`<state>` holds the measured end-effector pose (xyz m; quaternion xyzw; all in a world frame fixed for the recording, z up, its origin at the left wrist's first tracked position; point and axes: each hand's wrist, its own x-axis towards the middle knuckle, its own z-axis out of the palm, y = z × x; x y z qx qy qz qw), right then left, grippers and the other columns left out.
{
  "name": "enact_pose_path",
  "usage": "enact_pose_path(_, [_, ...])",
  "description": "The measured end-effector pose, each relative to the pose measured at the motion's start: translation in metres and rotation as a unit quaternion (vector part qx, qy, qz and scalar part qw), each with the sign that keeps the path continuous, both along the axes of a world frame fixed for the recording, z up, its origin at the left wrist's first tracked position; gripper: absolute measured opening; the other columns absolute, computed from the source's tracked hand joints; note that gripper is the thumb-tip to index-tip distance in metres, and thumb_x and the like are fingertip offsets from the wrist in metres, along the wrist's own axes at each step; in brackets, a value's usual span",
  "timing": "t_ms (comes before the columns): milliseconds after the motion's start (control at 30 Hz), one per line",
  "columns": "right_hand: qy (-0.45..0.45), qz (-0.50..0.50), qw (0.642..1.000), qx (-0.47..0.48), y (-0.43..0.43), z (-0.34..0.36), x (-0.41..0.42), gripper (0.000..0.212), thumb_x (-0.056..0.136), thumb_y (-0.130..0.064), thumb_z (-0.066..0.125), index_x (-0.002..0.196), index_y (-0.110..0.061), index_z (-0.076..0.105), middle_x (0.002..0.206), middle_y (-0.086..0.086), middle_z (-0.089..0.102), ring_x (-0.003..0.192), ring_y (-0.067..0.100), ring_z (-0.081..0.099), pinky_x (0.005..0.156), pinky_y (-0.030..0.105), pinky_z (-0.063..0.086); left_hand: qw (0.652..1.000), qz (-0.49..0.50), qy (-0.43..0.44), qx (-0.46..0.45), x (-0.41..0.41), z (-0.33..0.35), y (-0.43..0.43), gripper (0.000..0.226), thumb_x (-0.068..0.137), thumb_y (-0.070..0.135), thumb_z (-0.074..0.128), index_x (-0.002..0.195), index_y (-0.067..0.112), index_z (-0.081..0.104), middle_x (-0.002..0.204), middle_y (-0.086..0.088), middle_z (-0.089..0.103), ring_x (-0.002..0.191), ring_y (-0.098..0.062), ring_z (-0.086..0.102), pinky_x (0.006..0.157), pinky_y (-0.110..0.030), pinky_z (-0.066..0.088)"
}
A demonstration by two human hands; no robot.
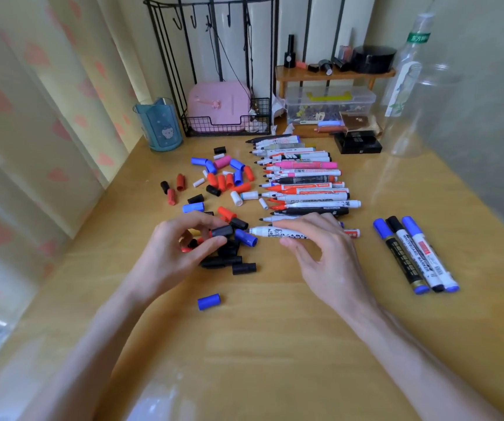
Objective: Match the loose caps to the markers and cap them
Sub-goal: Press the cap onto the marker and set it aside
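Our left hand (184,241) pinches a black cap (222,230), just off the tip of the marker (270,231) that our right hand (314,247) grips by the barrel. Both seem light, stiff plastic (likely slick), so we hold near the nose.

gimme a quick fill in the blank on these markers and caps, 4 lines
1. The left hand pinches a ____ cap.
2. The right hand holds a white marker with its bare tip pointing toward the ____ hand.
3. The lone cap nearest the person is ____.
4. Set apart at the far right lie ____ capped markers.
Missing words: black; left; blue; three.
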<state>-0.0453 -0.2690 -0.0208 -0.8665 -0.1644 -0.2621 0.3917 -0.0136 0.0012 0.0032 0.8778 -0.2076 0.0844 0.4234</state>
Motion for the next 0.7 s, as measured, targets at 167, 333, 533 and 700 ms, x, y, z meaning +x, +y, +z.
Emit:
enact_pose_path(167, [0.001,0.016,1.0,-0.017,0.003,-0.002,-0.002,0.025,0.096,-0.014,0.074,0.119,-0.022,0.077,0.103,-0.009,0.069,0.101,0.018,0.059,0.09,0.031,0.048,1.0,-0.019,-0.003,0.016,-0.007,0.0,-0.009,0.016,0.091,0.022,0.079,0.107,0.021,0.076,0.085,0.022,0.066,0.071,-0.004,0.058,0.064,-0.012,0.04])
enact_pose_path(333, [-0.001,0.017,1.0,-0.025,0.002,-0.002,-0.002,0.024,0.096,-0.015,0.073,0.119,-0.021,0.077,0.103,-0.008,0.069,0.101,0.018,0.059,0.09,0.032,0.048,1.0,-0.017,-0.008,0.02,-0.009,-0.002,-0.009,0.015,0.093,0.023,0.077,0.108,0.023,0.076,0.089,0.025,0.067,0.073,-0.001,0.058,0.067,-0.01,0.039])
enact_pose_path(533, [-0.003,-0.007,1.0,-0.02,0.002,0.0,-0.003,0.025,0.095,-0.011,0.073,0.119,-0.02,0.076,0.107,-0.01,0.069,0.104,0.014,0.06,0.094,0.027,0.048,0.999,-0.011,0.004,-0.054,-0.013,-0.003,-0.012,0.011,0.104,0.021,0.061,0.111,0.02,0.052,0.101,0.006,0.069,0.087,-0.02,0.062,0.071,-0.029,0.046])
enact_pose_path(700, [0.001,-0.018,1.0,-0.022,0.002,0.0,-0.003,0.028,0.093,-0.009,0.075,0.119,-0.02,0.076,0.108,-0.012,0.069,0.106,0.013,0.06,0.095,0.022,0.046,0.988,0.027,0.051,-0.141,-0.008,-0.002,-0.012,0.01,0.097,0.014,0.071,0.103,0.015,0.062,0.083,-0.006,0.063,0.071,-0.011,0.056,0.067,-0.021,0.045])
